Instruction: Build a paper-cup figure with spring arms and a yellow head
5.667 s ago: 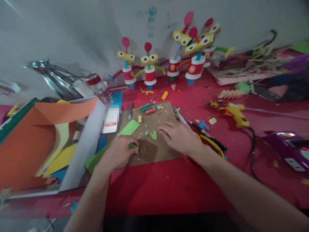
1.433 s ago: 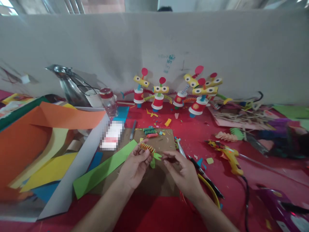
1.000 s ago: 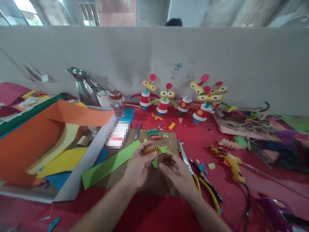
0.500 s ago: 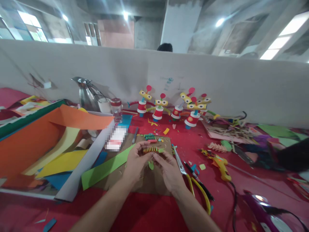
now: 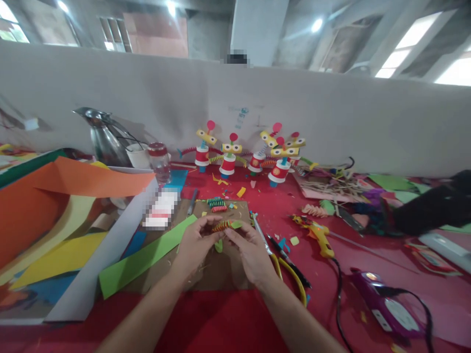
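Over a brown board (image 5: 230, 269), my left hand (image 5: 196, 245) is closed on one end of a small red, yellow and green folded paper spring (image 5: 221, 226). My right hand (image 5: 250, 250) pinches the spring's other end, by a light green paper piece (image 5: 236, 224). Another green piece (image 5: 219, 245) shows just below the spring. Behind the hands lie green and red paper springs (image 5: 216, 203) side by side. A long green paper strip (image 5: 147, 260) reaches out to the left of my left hand.
Left stands a box of coloured paper (image 5: 99, 260). Paper-cup figures (image 5: 228, 164) stand at the back. Yellow-handled scissors (image 5: 294, 277), a black pen (image 5: 290, 262), a yellow glue gun (image 5: 320, 238) and a purple device (image 5: 390, 306) lie right. A dark-sleeved arm (image 5: 430, 211) reaches in.
The view has turned right, so the scene sits further left. Both hands still hold the spring. The dark arm at the right reaches further into view.
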The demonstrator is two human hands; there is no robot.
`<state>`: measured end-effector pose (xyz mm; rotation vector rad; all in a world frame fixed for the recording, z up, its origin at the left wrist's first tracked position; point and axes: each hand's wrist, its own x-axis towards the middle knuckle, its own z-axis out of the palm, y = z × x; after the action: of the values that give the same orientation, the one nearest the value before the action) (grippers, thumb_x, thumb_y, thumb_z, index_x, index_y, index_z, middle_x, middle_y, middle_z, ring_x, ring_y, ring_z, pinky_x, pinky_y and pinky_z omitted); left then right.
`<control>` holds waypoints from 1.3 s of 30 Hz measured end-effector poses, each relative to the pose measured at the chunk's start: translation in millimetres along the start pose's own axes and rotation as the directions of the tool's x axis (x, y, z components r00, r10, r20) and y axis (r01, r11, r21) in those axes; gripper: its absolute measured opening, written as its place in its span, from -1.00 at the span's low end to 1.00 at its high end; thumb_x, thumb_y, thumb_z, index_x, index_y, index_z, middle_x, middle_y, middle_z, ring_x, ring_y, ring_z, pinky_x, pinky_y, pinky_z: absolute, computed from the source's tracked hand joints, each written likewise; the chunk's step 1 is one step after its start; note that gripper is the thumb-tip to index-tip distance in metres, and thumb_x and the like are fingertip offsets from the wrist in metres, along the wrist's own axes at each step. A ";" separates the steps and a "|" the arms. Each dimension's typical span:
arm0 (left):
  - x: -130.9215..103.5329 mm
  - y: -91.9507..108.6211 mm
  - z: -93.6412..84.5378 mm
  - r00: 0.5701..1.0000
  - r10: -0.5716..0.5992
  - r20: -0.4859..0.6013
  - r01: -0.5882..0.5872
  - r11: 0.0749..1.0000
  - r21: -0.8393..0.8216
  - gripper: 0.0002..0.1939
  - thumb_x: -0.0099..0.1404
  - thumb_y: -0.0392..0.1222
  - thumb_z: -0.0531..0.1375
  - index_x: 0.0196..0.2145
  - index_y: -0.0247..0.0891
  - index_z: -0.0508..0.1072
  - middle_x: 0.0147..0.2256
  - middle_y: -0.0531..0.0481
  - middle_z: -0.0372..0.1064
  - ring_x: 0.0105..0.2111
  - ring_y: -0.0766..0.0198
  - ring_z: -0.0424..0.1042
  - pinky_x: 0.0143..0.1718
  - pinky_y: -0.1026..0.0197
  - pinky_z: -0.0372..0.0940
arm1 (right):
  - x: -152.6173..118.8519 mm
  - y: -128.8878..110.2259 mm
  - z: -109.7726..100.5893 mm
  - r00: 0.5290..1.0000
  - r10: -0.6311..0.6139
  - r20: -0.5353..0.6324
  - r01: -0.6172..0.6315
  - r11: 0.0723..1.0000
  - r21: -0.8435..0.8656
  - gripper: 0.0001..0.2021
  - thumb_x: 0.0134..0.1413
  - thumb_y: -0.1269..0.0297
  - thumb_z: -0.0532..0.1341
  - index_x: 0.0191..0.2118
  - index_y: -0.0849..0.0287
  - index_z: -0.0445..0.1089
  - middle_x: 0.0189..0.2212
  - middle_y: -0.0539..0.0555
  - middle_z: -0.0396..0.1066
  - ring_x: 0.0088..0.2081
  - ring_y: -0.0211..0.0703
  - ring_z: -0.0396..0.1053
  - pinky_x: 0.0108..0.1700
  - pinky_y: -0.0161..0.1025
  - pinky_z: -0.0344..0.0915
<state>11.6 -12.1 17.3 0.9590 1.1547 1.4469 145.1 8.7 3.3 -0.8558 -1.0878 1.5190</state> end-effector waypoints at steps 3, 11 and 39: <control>-0.3 -1.5 0.6 1.000 -0.022 0.009 0.022 1.000 0.018 -0.71 0.03 -0.32 0.37 -0.22 -0.26 0.57 -0.22 -0.12 0.53 -0.24 0.21 0.47 -0.18 0.25 0.32 | -0.5 -0.1 0.8 1.000 -0.006 0.004 0.006 1.000 0.005 -0.79 -0.14 0.25 0.40 -0.28 0.10 0.52 -0.36 -0.02 0.51 -0.33 -0.21 0.40 -0.25 -0.27 0.34; -3.8 4.8 3.3 0.997 0.048 0.053 -0.055 0.989 0.140 -0.62 0.03 -0.35 0.36 -0.14 -0.17 0.56 -0.16 -0.10 0.51 -0.16 0.19 0.44 -0.10 0.24 0.28 | 4.5 -3.0 -8.6 0.998 -0.062 0.012 0.064 0.982 -0.176 -0.82 -0.06 0.20 0.36 -0.30 0.12 0.50 -0.36 0.00 0.51 -0.31 -0.17 0.42 -0.18 -0.21 0.33; 27.5 1.3 -60.5 0.993 0.090 -0.079 0.083 -0.041 0.996 -0.55 0.20 -0.41 0.06 0.00 -0.16 0.48 -0.08 -0.21 0.45 -0.04 -0.15 0.33 -0.12 -0.10 0.22 | 30.9 14.4 -41.7 0.992 -0.100 0.082 0.122 0.522 -0.844 -0.77 0.14 0.24 0.08 -0.25 0.17 0.47 -0.36 0.12 0.53 -0.32 -0.05 0.45 -0.26 -0.21 0.28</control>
<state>-51.5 4.4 4.7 1.8586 2.4386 0.2879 172.2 46.6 -23.7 -1.3855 -1.9272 0.8003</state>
